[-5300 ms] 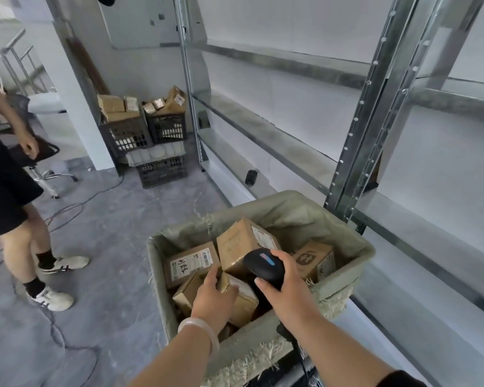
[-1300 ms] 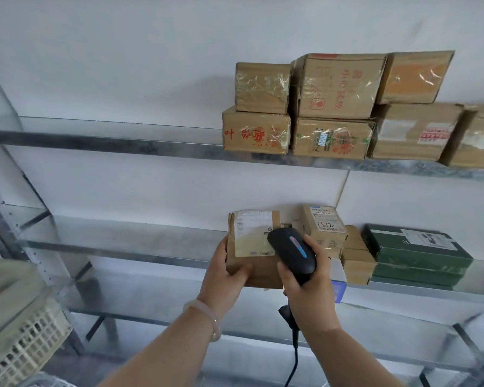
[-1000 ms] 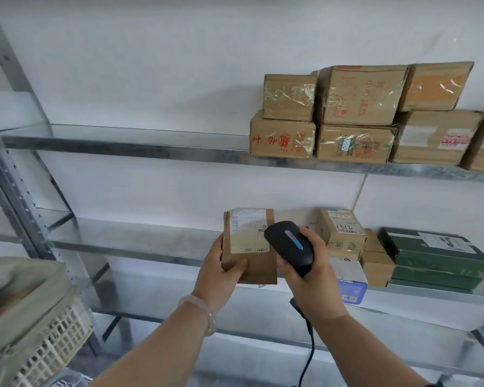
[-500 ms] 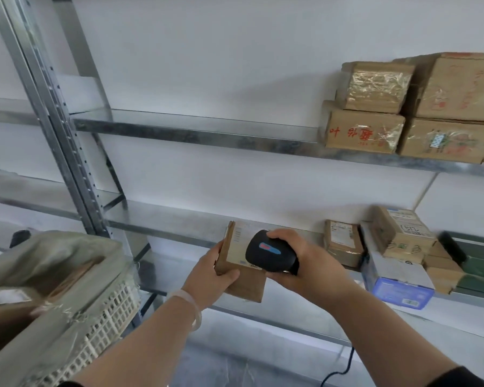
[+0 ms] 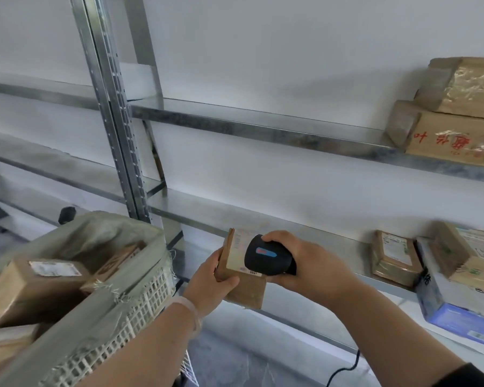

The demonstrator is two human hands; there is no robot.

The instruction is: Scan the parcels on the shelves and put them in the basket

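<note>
One parcel [image 5: 246, 289] upright, facing scanner [image 5: 266, 259]

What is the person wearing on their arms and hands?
No gloves: both hands are bare. The left hand has a pale, whitish bangle round its wrist. Above the right hand, the arm is bare up to a black sleeve.

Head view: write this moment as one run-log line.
left hand: holds parcel | right hand: aims scanner at label | basket: nearby, holds other parcels
</note>
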